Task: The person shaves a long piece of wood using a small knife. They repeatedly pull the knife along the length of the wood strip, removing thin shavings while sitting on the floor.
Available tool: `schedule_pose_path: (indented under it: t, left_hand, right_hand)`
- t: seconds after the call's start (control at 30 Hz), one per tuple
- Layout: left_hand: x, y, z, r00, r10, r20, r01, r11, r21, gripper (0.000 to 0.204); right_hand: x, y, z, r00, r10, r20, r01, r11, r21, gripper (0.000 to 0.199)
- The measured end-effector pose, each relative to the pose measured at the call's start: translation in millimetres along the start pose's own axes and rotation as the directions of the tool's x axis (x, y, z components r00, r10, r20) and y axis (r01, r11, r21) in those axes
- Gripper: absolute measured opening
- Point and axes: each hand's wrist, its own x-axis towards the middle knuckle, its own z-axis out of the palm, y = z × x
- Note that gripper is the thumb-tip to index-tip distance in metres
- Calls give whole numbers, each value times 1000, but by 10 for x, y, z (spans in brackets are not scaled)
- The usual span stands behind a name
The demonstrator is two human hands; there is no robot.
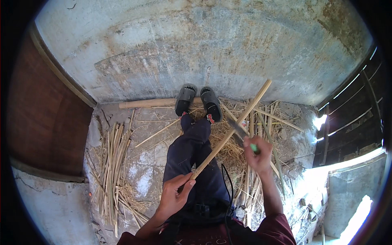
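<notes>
My left hand [176, 195] pinches the near end of a long, pale split bamboo strip [218, 148]. The strip slants away from me to the right, and its far end is raised in front of the wall. In my right hand [258, 153] is a knife with a green handle [255, 148]. Its dark blade [237, 127] lies across the strip near the middle; whether the edge bites into the bamboo cannot be made out. The fingers of the right hand are wrapped round the handle.
A pile of split bamboo strips [113, 163] lies on the floor at left. More strips and curly shavings [230, 157] spread under the knife and to the right. A thick bamboo pole [143, 103] lies along the wall [163, 57], by my dark clogs [186, 98]. A black cord [228, 183] hangs at my lap.
</notes>
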Motion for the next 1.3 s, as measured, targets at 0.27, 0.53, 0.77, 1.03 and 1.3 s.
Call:
schedule_pose_path:
  t: [0.27, 0.53, 0.77, 1.03, 1.3]
  left_hand:
    - [-35, -42, 22, 954, -222, 200, 250, 960, -129, 27]
    - [74, 42, 25, 978, -125, 165, 134, 990, -45, 28]
    - [62, 139, -9, 982, -112, 150, 122, 991, -59, 26]
    - [11, 114, -60, 989, -96, 112, 101, 994, -39, 24]
    - [-6, 77, -96, 987, -113, 115, 114, 994, -1, 22]
  right_hand:
    - [-188, -275, 268, 991, -37, 125, 5, 969, 247, 10]
    - [-188, -797, 374, 940, -202, 275, 178, 978, 108, 22]
    - [-145, -714, 264, 943, -220, 249, 221, 975, 22, 19]
    - [46, -523, 108, 978, -138, 158, 144, 989, -25, 13]
    - [57, -367, 88, 993, -69, 99, 72, 997, -29, 10]
